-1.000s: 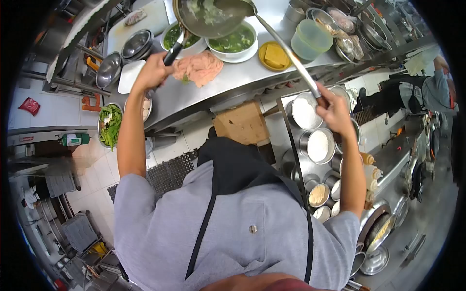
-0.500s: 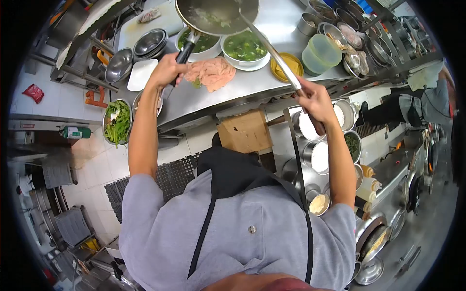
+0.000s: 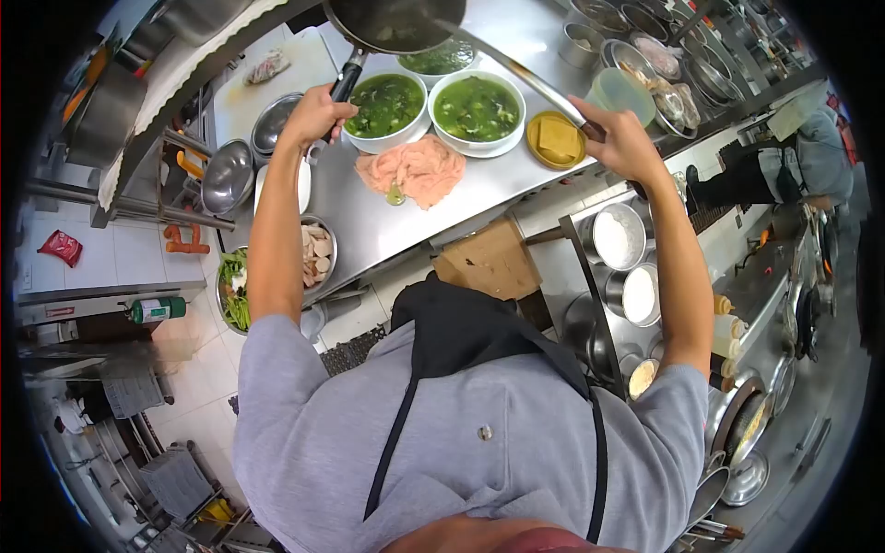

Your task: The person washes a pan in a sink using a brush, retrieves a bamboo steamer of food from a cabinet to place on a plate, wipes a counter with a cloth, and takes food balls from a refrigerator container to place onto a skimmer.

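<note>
Pale tiled floor (image 3: pixel 198 405) with a dark mat (image 3: pixel 356 349) near a steel counter (image 3: pixel 336 230).

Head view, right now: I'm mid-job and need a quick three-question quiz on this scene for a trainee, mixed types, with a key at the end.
1. Multiple choice: what does the left hand hold?
A) the yellow dish
B) the pan, by its black handle
C) a squeeze bottle
2. True or false: the right hand is empty.
3. Count: how many white bowls with green contents can be seen on the counter?

Key
1. B.
2. False; it grips the long-handled utensil.
3. Three; the rear one is partly hidden by the pan.
</note>
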{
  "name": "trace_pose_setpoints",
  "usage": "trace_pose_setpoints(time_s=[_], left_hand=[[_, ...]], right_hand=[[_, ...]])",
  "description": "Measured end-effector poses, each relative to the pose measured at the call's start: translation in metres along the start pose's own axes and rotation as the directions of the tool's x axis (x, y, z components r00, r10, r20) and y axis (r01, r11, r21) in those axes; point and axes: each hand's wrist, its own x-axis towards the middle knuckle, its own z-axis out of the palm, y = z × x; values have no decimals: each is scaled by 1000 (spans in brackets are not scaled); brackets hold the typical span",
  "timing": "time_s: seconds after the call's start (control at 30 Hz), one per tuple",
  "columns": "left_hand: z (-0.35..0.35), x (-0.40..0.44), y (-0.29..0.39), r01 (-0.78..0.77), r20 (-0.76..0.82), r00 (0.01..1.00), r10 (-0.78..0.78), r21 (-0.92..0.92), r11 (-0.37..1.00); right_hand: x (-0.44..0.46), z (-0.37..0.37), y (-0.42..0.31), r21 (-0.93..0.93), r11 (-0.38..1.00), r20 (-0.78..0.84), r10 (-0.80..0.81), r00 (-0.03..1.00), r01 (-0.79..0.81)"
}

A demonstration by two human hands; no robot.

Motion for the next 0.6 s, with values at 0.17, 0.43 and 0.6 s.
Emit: trace_pose_setpoints(time_s=[0.17,0.43,0.6], left_hand=[[3,16,-7,-53,19,998,52,44,998],[10,36,-12,-98,-24,994,107,247,964],[12,48,-8,-101,-113,980,164,427,899]], right_hand=[[30,11,-6,38,992,-99,123,987,-120],[4,63,11,510,791,118,324,939,-337],[-14,44,-2,173,959,50,217,975,-223]])
